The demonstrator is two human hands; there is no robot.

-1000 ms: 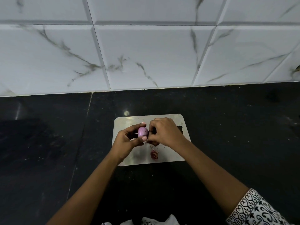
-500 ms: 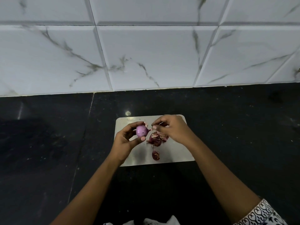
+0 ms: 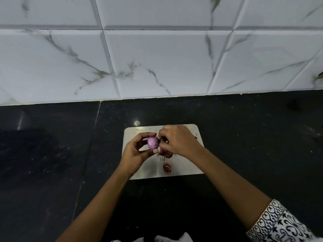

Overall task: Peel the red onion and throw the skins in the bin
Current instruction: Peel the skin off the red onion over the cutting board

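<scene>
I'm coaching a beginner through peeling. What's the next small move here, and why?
Probably draw the right hand away to the right, stripping whatever bit of skin it pinches at the red onion. The left hand holds the onion steady, and its visible face looks bare and pale purple. Loose skins lie on the board below.

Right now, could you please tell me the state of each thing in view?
red onion: mostly peeled, pale purple.
left hand: grips the red onion.
right hand: fingers curled, picking at the onion's right end.
skins: loose on the cutting board.
cutting board: flat on the counter.
</scene>
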